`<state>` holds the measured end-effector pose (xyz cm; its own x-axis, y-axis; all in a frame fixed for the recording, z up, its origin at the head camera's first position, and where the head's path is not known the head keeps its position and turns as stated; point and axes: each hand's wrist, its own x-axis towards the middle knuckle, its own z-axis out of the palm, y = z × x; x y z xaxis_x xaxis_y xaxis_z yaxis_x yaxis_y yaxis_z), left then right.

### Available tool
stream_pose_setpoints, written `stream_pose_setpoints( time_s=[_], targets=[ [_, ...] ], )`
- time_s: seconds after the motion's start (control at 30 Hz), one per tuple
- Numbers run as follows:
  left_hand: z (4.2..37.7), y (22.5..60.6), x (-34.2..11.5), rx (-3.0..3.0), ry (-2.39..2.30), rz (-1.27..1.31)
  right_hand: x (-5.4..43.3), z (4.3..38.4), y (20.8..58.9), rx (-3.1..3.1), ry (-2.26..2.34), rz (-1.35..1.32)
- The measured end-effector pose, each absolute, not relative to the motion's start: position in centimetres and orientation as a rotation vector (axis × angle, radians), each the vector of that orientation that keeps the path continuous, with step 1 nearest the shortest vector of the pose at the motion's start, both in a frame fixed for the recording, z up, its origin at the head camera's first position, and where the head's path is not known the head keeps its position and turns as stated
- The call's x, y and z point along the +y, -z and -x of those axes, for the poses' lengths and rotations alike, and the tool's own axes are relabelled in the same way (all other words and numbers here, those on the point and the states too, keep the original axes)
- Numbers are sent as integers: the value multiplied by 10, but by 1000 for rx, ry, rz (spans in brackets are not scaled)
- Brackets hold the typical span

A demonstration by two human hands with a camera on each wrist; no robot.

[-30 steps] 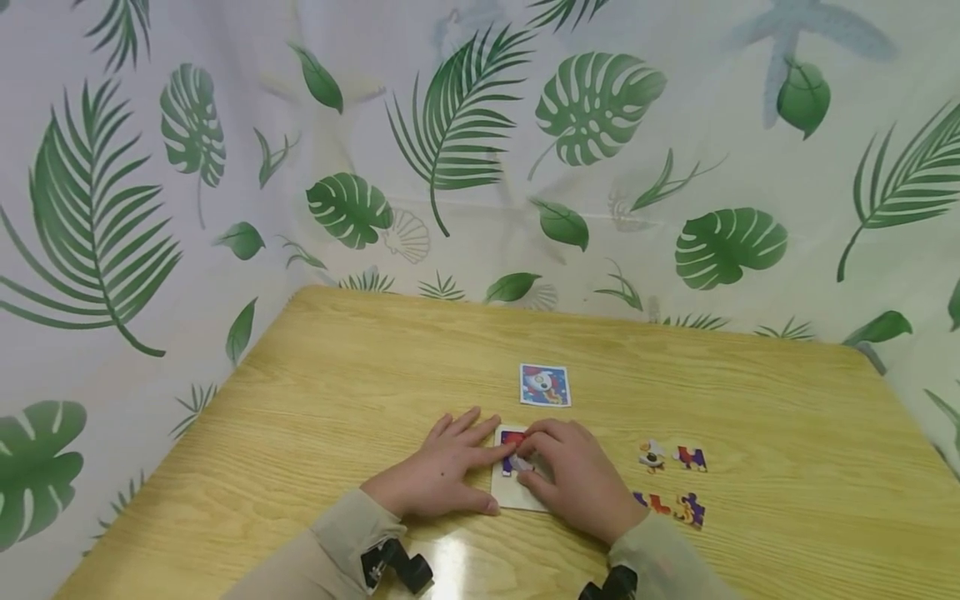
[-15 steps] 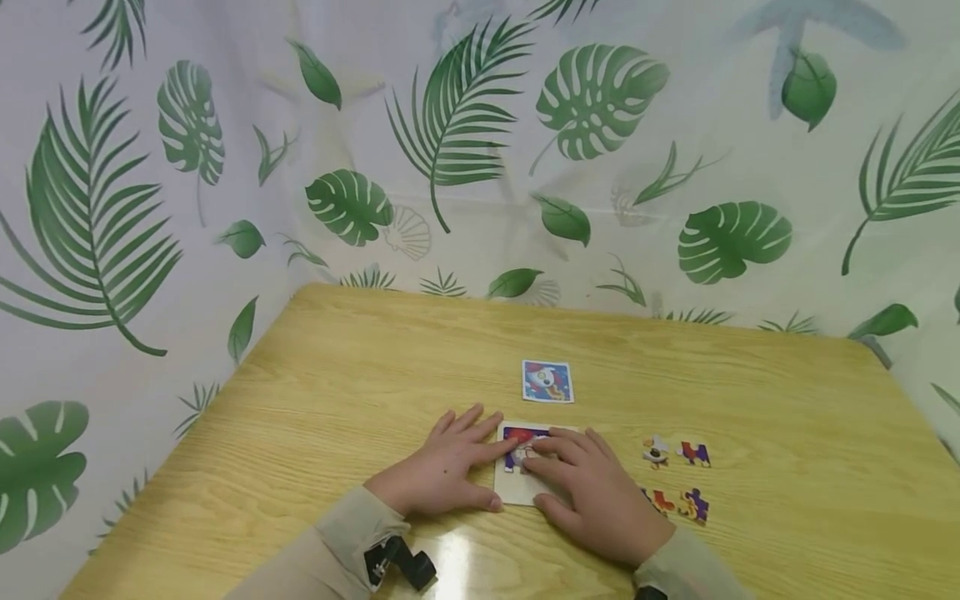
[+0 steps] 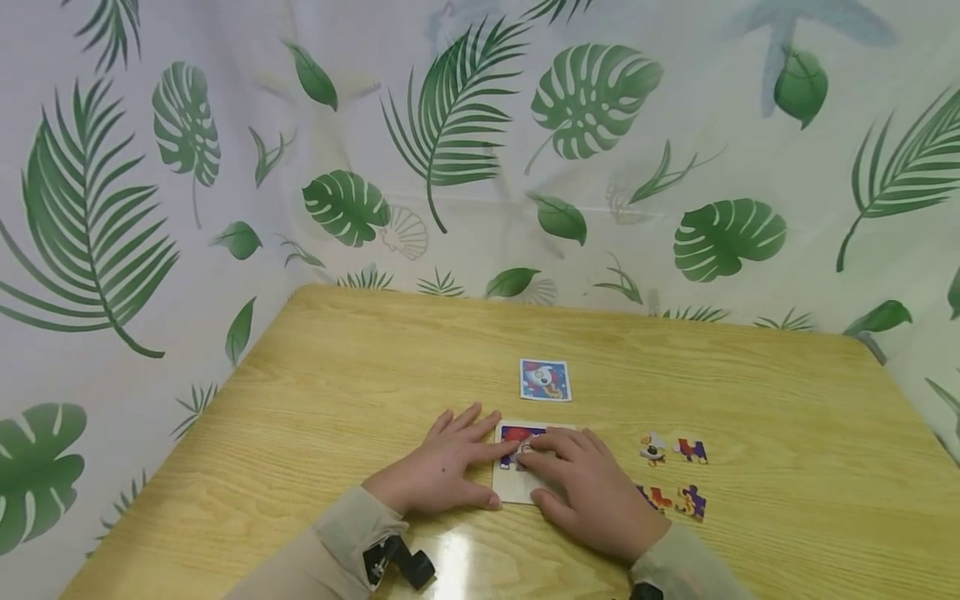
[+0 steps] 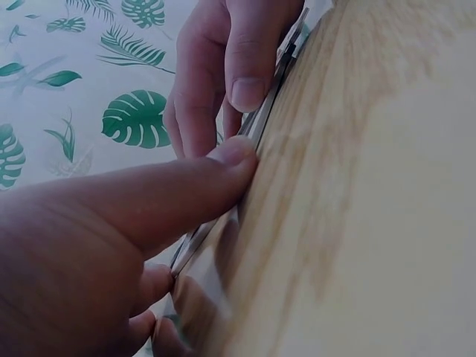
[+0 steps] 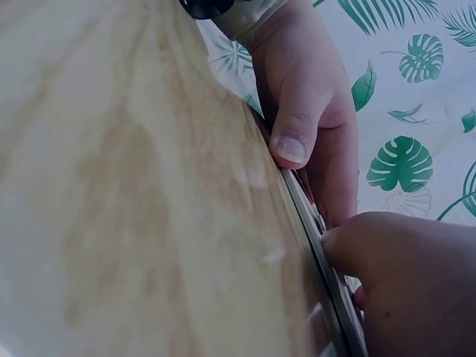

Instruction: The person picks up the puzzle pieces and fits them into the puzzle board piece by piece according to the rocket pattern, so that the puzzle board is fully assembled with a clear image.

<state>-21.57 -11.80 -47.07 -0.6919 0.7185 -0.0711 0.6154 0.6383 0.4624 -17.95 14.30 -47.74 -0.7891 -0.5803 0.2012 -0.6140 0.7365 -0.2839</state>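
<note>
a pale puzzle board (image 3: 514,487) lies flat on the wooden table (image 3: 375,358) between a person's two hands; take it as the middle of the clock. joined pieces (image 3: 516,434) in red and purple fill its upper left, around ten to eleven o'clock, while its bare surface shows around seven; the right part is hidden by fingers. the left hand (image 3: 442,475) comes in from nine o'clock, open, fingers spread and fairly straight, its index fingertip reaching over the joined pieces and its thumb at the board's edge near eight. the right hand (image 3: 600,496) comes in from four o'clock, loosely open, fingers gently bent with their tips over the pieces and the thumb near the lower edge. at three o'clock, well clear of the board, four loose pieces (image 3: 691,451) lie in two rows, the lower left one just beside the right hand. near twelve o'clock a small picture card (image 3: 546,380) lies apart from the board, showing a white figure on blue. beyond, a leaf-printed cloth (image 3: 637,192) hangs behind the table. a black device (image 3: 405,562) sits at the left sleeve's cuff
</note>
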Motion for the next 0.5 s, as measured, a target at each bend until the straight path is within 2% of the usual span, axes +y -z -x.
stream_pose_setpoints(
  time_s=[0.5],
  targets=[
    [216,468,-117,2616,-609,-1067,144,180,481,-2770,-561,-976]
  ],
)
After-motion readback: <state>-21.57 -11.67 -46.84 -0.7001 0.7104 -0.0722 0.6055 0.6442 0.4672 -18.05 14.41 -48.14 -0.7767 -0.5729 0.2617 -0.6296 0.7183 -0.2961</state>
